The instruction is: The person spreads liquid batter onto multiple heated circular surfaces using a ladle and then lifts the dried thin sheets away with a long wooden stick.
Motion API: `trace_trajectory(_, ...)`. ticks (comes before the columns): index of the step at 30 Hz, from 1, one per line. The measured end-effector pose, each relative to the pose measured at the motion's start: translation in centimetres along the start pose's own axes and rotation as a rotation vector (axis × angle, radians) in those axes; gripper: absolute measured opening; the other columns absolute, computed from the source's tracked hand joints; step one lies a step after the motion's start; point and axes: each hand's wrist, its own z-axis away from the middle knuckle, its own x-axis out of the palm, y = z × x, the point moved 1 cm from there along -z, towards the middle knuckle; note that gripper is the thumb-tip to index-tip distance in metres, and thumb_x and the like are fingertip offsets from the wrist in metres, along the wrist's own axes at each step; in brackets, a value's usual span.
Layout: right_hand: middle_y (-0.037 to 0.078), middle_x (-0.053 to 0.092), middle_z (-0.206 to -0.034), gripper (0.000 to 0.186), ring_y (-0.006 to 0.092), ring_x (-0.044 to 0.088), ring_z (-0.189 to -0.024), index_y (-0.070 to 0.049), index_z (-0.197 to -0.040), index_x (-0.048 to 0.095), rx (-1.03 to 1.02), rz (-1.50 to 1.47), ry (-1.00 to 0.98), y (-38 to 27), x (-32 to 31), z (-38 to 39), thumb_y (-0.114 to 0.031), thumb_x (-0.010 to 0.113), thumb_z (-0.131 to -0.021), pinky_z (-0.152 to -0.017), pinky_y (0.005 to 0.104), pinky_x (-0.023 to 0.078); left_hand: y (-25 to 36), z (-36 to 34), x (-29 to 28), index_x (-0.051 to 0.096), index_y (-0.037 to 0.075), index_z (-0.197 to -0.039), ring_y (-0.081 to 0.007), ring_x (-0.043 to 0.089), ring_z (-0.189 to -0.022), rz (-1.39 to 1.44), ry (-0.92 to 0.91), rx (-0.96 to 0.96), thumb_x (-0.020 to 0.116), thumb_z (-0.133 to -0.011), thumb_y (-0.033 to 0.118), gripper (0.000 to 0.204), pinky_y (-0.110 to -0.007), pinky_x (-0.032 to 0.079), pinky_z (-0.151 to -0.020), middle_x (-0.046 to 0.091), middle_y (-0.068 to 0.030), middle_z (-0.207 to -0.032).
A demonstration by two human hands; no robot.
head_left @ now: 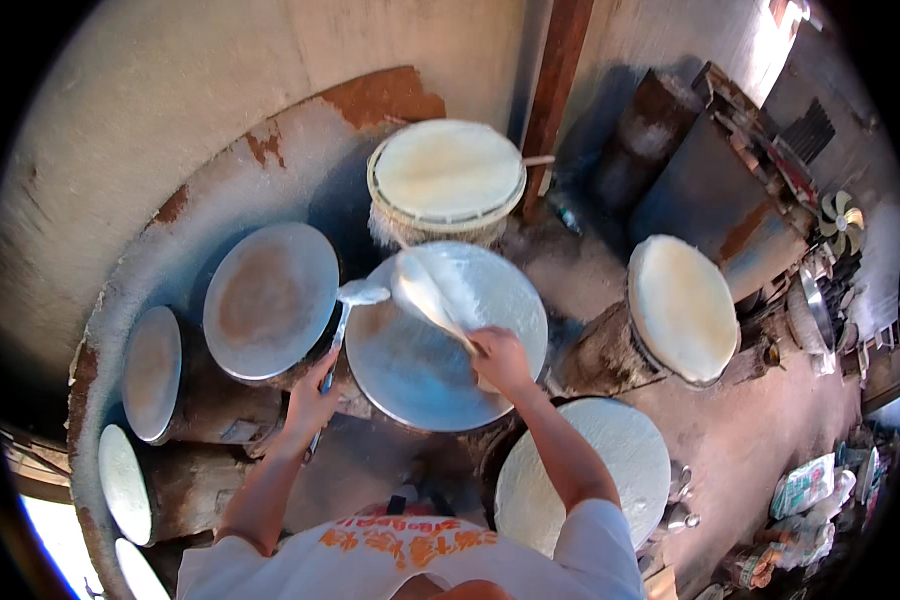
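Here, the right hand (502, 362) grips a tool (426, 296) (shirt (360, 562) lettered red and orange).

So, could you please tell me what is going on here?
Someone is working with both hands at a round metal pan. The right hand grips a pale, paddle-like tool above it, somewhat blurred. The left hand holds a narrow tool, its white-smeared end near the pan's left edge. A whitish patch shows on the pan. Beyond it, a pale disc tops a woven-rimmed stand.
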Motion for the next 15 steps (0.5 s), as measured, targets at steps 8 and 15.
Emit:
trace_trajectory(8,0.006,0.069,-0.096,0.030,0.0301,0.061,-0.089,-0.010,-0.092,0.071,-0.056,0.121,0.071,2.6,-4.8,0.5,-0.001,0.063,-0.065,-0.080,0.0374,0.051,-2.1,0.7,-0.9,0.045,0.008,-0.137,-0.0219,0.051,-0.123,-0.037,0.065,0.229,0.060,-0.081,0.003,0.058,-0.030,0.038,-0.100,0.053,-0.0139,-0.133)
trace_trajectory(15,0.009,0.068,-0.095,0.029,0.0322,0.062,-0.089,-0.007,-0.094,0.071,-0.112,-0.066,-0.181,0.9,-3.0,1.2,-0.005,0.063,-0.065,-0.082,0.0379,0.050,-3.0,3.6,-1.8,0.046,0.008,-0.136,-0.0221,0.049,-0.125,-0.123,0.015,0.146,0.061,-0.080,0.003,0.058,-0.029,0.037,-0.101,0.051,-0.0157,-0.136)
